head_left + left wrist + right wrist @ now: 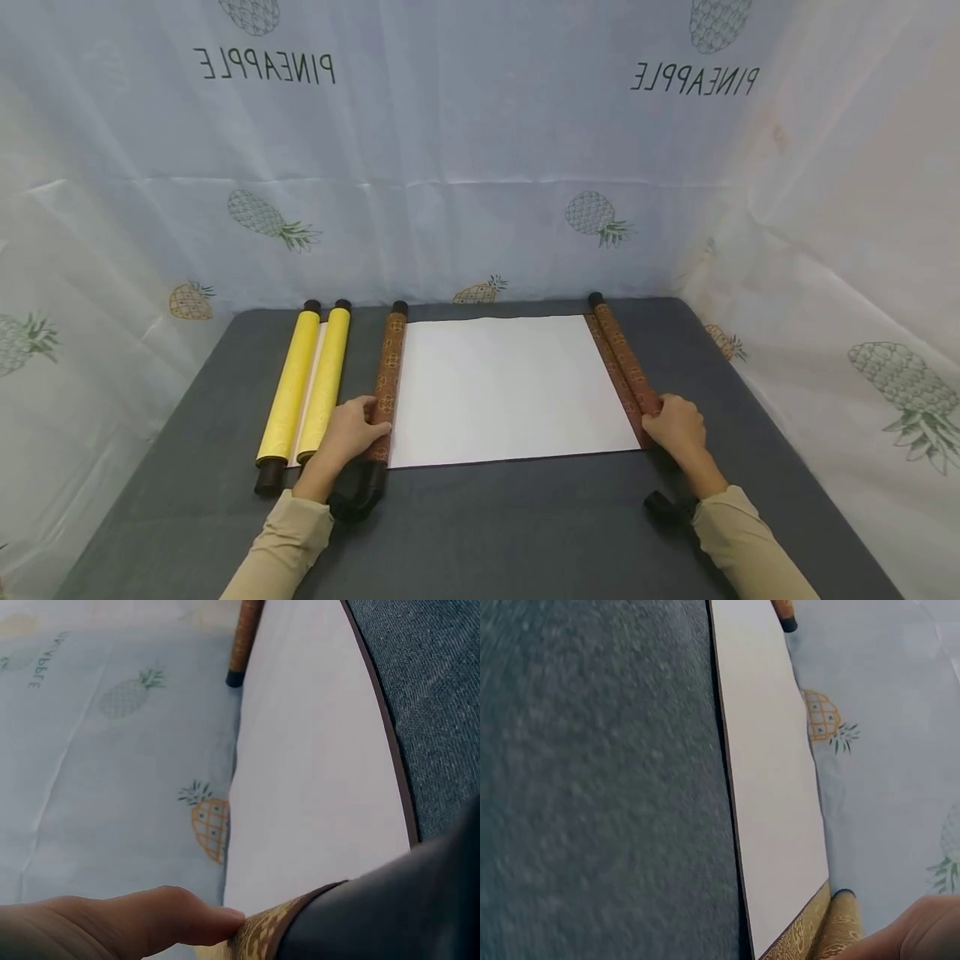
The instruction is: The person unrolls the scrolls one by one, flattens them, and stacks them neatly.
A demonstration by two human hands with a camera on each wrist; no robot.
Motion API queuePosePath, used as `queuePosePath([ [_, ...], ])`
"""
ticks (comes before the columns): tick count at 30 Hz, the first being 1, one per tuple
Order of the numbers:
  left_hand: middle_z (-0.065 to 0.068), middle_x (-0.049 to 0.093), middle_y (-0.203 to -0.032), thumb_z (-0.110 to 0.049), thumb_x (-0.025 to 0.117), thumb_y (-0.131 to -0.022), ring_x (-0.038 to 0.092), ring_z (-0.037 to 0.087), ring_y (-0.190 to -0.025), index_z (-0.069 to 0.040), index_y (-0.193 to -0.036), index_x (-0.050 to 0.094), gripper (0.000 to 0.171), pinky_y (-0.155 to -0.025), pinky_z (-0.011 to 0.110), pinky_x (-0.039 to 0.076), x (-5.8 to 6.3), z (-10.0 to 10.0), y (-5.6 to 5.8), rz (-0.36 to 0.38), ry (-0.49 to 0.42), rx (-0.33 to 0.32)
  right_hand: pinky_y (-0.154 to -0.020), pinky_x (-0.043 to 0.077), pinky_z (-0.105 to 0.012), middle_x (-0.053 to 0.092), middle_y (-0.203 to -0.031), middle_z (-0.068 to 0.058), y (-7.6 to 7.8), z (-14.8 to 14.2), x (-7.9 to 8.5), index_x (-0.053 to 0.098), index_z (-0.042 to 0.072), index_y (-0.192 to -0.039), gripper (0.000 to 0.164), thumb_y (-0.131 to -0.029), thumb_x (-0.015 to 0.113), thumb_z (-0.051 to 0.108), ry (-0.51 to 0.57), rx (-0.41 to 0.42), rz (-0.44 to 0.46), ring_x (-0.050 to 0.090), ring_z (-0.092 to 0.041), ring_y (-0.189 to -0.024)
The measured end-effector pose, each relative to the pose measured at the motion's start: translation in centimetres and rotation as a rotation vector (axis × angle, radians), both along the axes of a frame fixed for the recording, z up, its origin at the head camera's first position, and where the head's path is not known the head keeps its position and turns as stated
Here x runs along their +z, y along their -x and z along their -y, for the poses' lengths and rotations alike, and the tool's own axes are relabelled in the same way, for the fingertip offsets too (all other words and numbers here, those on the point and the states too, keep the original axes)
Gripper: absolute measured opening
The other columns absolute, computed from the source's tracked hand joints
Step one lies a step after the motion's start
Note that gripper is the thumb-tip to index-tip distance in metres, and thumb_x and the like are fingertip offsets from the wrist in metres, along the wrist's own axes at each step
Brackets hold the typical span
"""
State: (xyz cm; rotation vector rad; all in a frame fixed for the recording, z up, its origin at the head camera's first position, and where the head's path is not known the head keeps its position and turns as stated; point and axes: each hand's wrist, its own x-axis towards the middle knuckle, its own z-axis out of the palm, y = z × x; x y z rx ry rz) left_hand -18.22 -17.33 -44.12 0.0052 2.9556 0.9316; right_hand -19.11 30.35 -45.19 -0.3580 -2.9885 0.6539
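Note:
A scroll lies partly unrolled, its blank white sheet (510,387) spread flat between two brown patterned rolls. My left hand (351,432) grips the left roll (389,358) near its front end, the thumb lying across it. In the left wrist view that thumb (172,919) presses on the gold-patterned covering beside a dark end. Over on the right, my right hand (677,427) holds the right roll (621,346) near its front end, the fingers partly hidden. A brown patterned strip (617,379) shows between the sheet and this roll.
Left of my left hand lies a yellow scroll (288,383), two rolls with dark knobs and a pale strip between them. Everything lies on a dark grey table cloth (510,533). A white pineapple-print curtain (465,233) hangs behind the table and along both sides.

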Motion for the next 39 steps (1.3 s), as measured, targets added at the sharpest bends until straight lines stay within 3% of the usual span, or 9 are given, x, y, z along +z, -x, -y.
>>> queuePosePath([
  [4,0.03,0.066,-0.11,-0.009,0.07,-0.082,0.066,0.034,-0.091,0.015,-0.127,0.052,0.054,-0.078,0.045,0.056,0.1,-0.3,0.0,-0.007,-0.006,-0.008,-0.053,0.047,-0.043,0.066,-0.093,-0.032,0.0,-0.7,0.2,0.06,-0.013,-0.113,0.045,-0.076,0.057,0.012,0.004,-0.01,0.012,0.06,-0.037,-0.07],
  [8,0.028,0.067,-0.11,-0.005,0.068,-0.082,0.063,0.027,-0.084,0.01,-0.129,0.055,0.051,-0.069,0.037,0.054,0.4,-0.5,0.0,-0.005,-0.018,-0.023,-0.052,0.047,-0.042,0.065,-0.094,-0.033,0.2,-1.4,0.1,0.059,-0.014,-0.115,0.047,-0.077,0.057,0.012,-0.013,-0.016,0.023,0.061,-0.037,-0.07],
  [14,0.03,0.068,-0.106,-0.003,0.064,-0.085,0.044,0.013,-0.05,0.01,-0.129,0.056,0.047,-0.048,0.023,0.037,0.5,-0.4,0.0,0.011,-0.01,-0.027,-0.049,0.044,-0.038,0.066,-0.084,-0.029,0.3,-1.8,-0.2,0.062,-0.015,-0.106,0.041,-0.077,0.057,0.012,-0.006,-0.009,0.023,0.057,-0.032,-0.063],
  [17,0.034,0.065,-0.113,-0.008,0.065,-0.086,0.056,0.021,-0.059,0.014,-0.127,0.055,0.048,-0.052,0.027,0.045,0.5,-0.2,0.1,0.011,0.037,-0.027,-0.048,0.043,-0.038,0.065,-0.08,-0.028,0.3,-1.7,0.0,0.063,-0.015,-0.1,0.036,-0.076,0.057,0.012,-0.011,-0.008,0.016,0.056,-0.031,-0.062],
  [19,0.036,0.061,-0.12,-0.012,0.068,-0.086,0.066,0.033,-0.079,0.018,-0.126,0.053,0.052,-0.066,0.036,0.055,0.5,-0.2,0.1,0.026,0.08,-0.015,-0.049,0.044,-0.04,0.065,-0.08,-0.029,0.2,-1.7,0.2,0.063,-0.015,-0.101,0.037,-0.077,0.058,0.013,-0.015,-0.009,0.019,0.057,-0.033,-0.063],
  [21,0.037,0.057,-0.125,-0.016,0.07,-0.085,0.064,0.044,-0.104,0.02,-0.126,0.051,0.058,-0.084,0.046,0.056,0.4,0.0,0.1,0.055,0.113,0.007,-0.051,0.045,-0.041,0.065,-0.083,-0.029,0.2,-1.6,0.4,0.063,-0.015,-0.101,0.037,-0.078,0.059,0.013,-0.015,-0.01,0.034,0.058,-0.034,-0.066],
  [24,0.038,0.054,-0.129,-0.017,0.071,-0.085,0.054,0.051,-0.118,0.021,-0.129,0.047,0.062,-0.098,0.054,0.049,0.4,0.2,0.0,0.093,0.129,0.033,-0.054,0.047,-0.043,0.065,-0.09,-0.032,0.2,-1.6,0.5,0.061,-0.015,-0.108,0.041,-0.08,0.059,0.015,-0.018,-0.01,0.062,0.061,-0.037,-0.071],
  [31,0.038,0.058,-0.122,-0.01,0.07,-0.083,0.06,0.049,-0.109,0.021,-0.128,0.048,0.058,-0.09,0.052,0.053,0.5,0.6,-0.1,0.033,0.11,0.035,-0.061,0.051,-0.047,0.064,-0.103,-0.036,0.2,-1.6,0.8,0.057,-0.017,-0.118,0.048,-0.082,0.059,0.016,-0.025,0.008,0.085,0.063,-0.044,-0.08],
  [39,0.038,0.06,-0.117,-0.005,0.064,-0.081,0.066,0.043,-0.095,0.022,-0.128,0.046,0.057,-0.082,0.05,0.056,0.6,0.7,-0.1,0.024,0.124,0.029,-0.057,0.049,-0.043,0.064,-0.099,-0.034,0.2,-1.7,0.6,0.058,-0.016,-0.117,0.048,-0.081,0.058,0.015,-0.01,-0.004,0.077,0.061,-0.038,-0.074],
])
